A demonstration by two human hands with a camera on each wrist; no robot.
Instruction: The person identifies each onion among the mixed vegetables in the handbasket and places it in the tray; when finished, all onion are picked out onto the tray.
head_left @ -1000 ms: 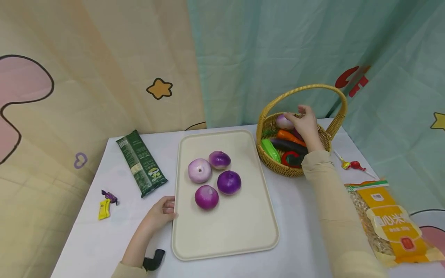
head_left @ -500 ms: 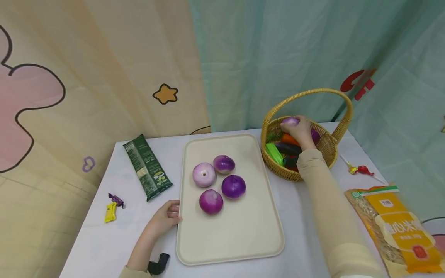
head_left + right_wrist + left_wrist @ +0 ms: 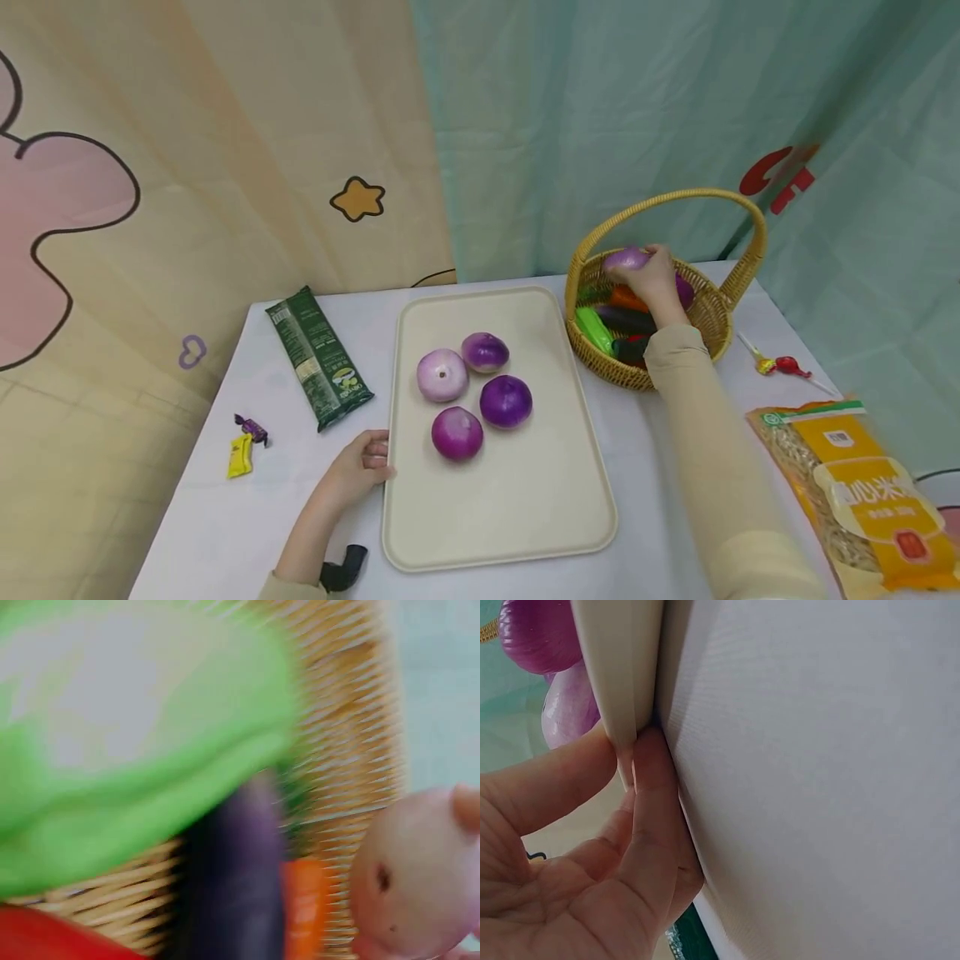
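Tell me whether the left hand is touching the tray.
Touching. The left wrist view shows the left hand pinching the tray rim between thumb and fingers.

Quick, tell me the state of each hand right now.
Left hand: pinches the edge of the tray.
Right hand: grips a pale purple onion over the basket.

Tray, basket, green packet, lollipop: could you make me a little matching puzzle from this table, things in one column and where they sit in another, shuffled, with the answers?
Things:
1. tray
2. basket
3. green packet
4. lollipop

Places:
A. right of the basket, on the tablecloth
B. left of the tray
C. middle of the table, four onions on it, left hand at its edge
D. back right, right hand inside it, gripping a pale onion

Pairs: 1-C, 2-D, 3-B, 4-A
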